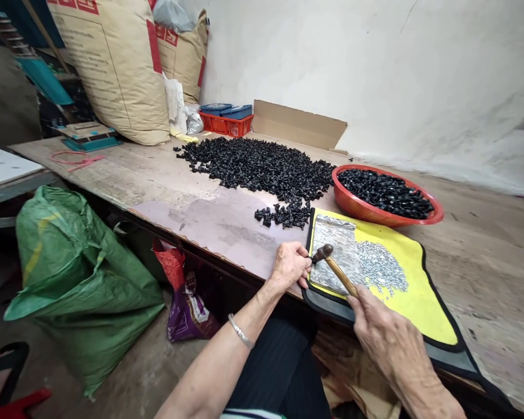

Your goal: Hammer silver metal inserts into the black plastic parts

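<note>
My right hand [378, 326] is shut around the wooden handle of a small hammer [341, 276], whose dark metal head [322, 253] hangs just above a worn metal plate [337, 253]. My left hand [290, 266] pinches a small black piece [310, 260] at the plate's near edge. The plate lies on a yellow mat with a black border [413, 302]. Next to it is a scattered pile of tiny silver metal bits [382, 267]. A large heap of black pieces [257, 166] covers the wooden table [113, 174] farther ahead, with a smaller clump [283, 215] near the mat.
A red bowl [360, 210] full of black pieces stands behind the mat. Large paper sacks [117, 70] lean against the white wall beyond a red crate [226, 123] and a cardboard sheet [297, 123]. A green woven sack [81, 285] stands on the floor below the table's near edge.
</note>
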`<state>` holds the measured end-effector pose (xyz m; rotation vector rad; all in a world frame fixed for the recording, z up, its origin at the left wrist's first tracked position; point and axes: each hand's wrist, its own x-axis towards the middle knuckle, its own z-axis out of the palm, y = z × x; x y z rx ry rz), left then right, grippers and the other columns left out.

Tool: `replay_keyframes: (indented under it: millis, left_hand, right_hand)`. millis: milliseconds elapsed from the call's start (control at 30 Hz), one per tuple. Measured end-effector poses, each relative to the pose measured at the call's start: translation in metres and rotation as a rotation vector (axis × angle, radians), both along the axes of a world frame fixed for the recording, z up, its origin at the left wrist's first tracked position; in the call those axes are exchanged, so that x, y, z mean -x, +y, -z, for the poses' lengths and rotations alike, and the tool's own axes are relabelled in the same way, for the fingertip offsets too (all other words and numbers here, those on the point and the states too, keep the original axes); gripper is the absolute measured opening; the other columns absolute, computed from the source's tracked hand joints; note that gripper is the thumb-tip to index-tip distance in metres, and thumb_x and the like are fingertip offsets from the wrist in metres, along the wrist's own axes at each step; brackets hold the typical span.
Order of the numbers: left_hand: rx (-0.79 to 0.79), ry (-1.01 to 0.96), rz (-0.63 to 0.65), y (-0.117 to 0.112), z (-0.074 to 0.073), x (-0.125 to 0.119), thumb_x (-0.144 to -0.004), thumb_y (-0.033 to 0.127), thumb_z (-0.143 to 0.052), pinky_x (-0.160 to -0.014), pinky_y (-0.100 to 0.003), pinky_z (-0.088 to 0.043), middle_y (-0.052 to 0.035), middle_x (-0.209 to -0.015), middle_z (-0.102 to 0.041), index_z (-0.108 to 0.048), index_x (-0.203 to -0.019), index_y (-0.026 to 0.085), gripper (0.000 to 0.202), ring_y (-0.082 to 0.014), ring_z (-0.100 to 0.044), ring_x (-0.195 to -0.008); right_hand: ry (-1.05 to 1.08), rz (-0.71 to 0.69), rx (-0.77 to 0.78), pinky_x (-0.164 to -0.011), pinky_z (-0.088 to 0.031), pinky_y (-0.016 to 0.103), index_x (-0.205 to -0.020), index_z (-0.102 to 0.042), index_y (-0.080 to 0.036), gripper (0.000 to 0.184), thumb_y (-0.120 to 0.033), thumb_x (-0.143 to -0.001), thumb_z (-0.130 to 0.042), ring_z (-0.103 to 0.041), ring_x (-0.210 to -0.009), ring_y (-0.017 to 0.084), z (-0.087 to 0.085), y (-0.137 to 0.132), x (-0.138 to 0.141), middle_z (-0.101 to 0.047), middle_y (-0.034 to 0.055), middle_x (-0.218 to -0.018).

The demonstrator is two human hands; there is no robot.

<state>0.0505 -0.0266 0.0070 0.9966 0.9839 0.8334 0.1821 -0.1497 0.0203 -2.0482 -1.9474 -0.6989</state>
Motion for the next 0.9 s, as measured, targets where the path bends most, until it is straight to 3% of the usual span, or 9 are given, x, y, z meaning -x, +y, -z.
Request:
replay_keyframes:
  millis: [133,333,433,533,600,800,900]
  left_hand:
    - [0.008,-0.006,-0.007,0.0,-0.001,0.0,-0.059,0.003,-0.05,-0.026,-0.016,-0.039,0.0067,-0.037,-0.049,-0.044,-0.059,0.015,0.014,-0.007,-0.043,-0.025]
    - [-0.011,0.02,0.0,-0.001,-0.001,0.001,-0.06,0.004,-0.052,-0.026,-0.016,-0.038,0.0067,-0.037,-0.049,-0.045,-0.059,0.015,0.014,-0.0074,-0.044,-0.025]
    - [-0.011,0.03,-0.006,-0.001,-0.002,0.001,-0.059,0.003,-0.051,-0.025,-0.015,-0.037,0.0075,-0.036,-0.048,-0.045,-0.06,0.015,0.013,-0.0071,-0.043,-0.024]
    - [-0.005,0.017,-0.023,-0.002,-0.003,0.001,-0.059,0.002,-0.05,-0.025,-0.016,-0.036,0.0076,-0.037,-0.048,-0.045,-0.059,0.015,0.014,-0.0066,-0.042,-0.024]
    - [-0.004,0.008,-0.021,-0.002,-0.003,0.001,-0.058,0.001,-0.049,-0.025,-0.016,-0.037,0.0077,-0.037,-0.048,-0.045,-0.059,0.015,0.015,-0.0066,-0.042,-0.024]
    - [-0.007,0.028,-0.04,-0.003,-0.001,-0.001,-0.061,0.001,-0.05,-0.025,-0.017,-0.037,0.0079,-0.037,-0.047,-0.044,-0.059,0.016,0.016,-0.0071,-0.042,-0.024]
    - [-0.021,0.022,-0.021,-0.002,-0.001,0.0,-0.06,0.001,-0.049,-0.025,-0.017,-0.037,0.0077,-0.038,-0.048,-0.044,-0.059,0.016,0.016,-0.007,-0.042,-0.025]
  right_hand:
    - [0.11,-0.023,0.006,-0.045,-0.042,0.025,-0.098,-0.063,-0.017,0.03,-0.028,-0.089,-0.037,-0.063,-0.05,0.017,-0.005,-0.001,-0.004,-0.072,0.0061,-0.076]
    - [0.2,-0.065,-0.147,-0.055,-0.048,0.028,-0.108,-0.061,-0.016,0.036,-0.036,-0.09,-0.037,-0.067,-0.064,0.02,-0.032,-0.005,-0.004,-0.071,0.0092,-0.09]
    - [0.199,-0.042,-0.196,-0.055,-0.048,0.027,-0.112,-0.059,-0.015,0.035,-0.033,-0.09,-0.039,-0.067,-0.063,0.019,-0.026,-0.004,0.002,-0.071,0.0099,-0.091]
    - [0.073,0.022,-0.011,-0.04,-0.04,0.027,-0.11,-0.061,-0.016,0.032,-0.025,-0.088,-0.039,-0.061,-0.046,0.018,-0.012,-0.002,0.007,-0.071,0.0057,-0.073]
    - [0.021,0.044,0.07,-0.037,-0.036,0.026,-0.108,-0.062,-0.016,0.032,-0.024,-0.087,-0.039,-0.059,-0.041,0.017,-0.01,-0.002,0.008,-0.071,0.0054,-0.072]
    - [0.175,0.011,-0.15,-0.056,-0.046,0.029,-0.114,-0.06,-0.015,0.038,-0.033,-0.089,-0.039,-0.067,-0.07,0.022,-0.031,-0.006,0.004,-0.069,0.0133,-0.101]
    - [0.373,0.035,-0.059,-0.058,-0.048,0.03,-0.114,-0.06,-0.016,0.04,-0.036,-0.087,-0.039,-0.067,-0.068,0.022,-0.028,-0.003,0.0,-0.07,0.0114,-0.094]
